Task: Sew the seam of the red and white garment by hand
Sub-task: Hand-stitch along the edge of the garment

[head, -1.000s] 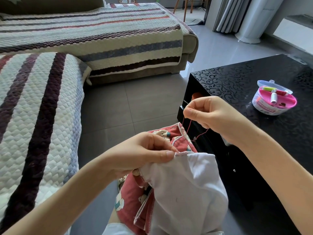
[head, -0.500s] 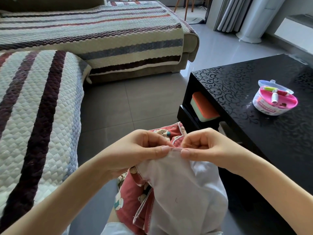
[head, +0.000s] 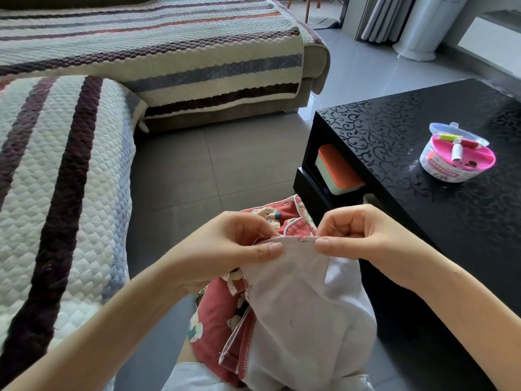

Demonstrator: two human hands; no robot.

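Main item: garment [head: 296, 306], red and white, held at lap level just off the near left corner of the black table [head: 423, 122]. White plain layer uppermost, rumpled and hanging. Red layer with small cartoon prints beneath and behind, white piping on its far edge, red zigzag stitching down a lower fold. Much of the red layer hidden by the white one.

Detail: seam edge [head: 298, 239], stretched between both hands, small dark stitches along it, both ends covered by thumbs.

Grip, left hand [head: 234, 246]: thumb and curled fingers pinching the seam edge at its left end.

Grip, right hand [head: 363, 238]: thumb and bent forefinger pinching the right end, remaining fingers curled in. Needle too fine to tell.

On the table top, well apart from the garment: round sewing kit [head: 456, 156], clear lid tipped open, pink tray, thread spools.

On the table's lower shelf: orange-lidded box [head: 338, 170].

Left of the table, across grey floor tiles [head: 225, 165]: sofa [head: 70, 179] under a striped quilted cover.
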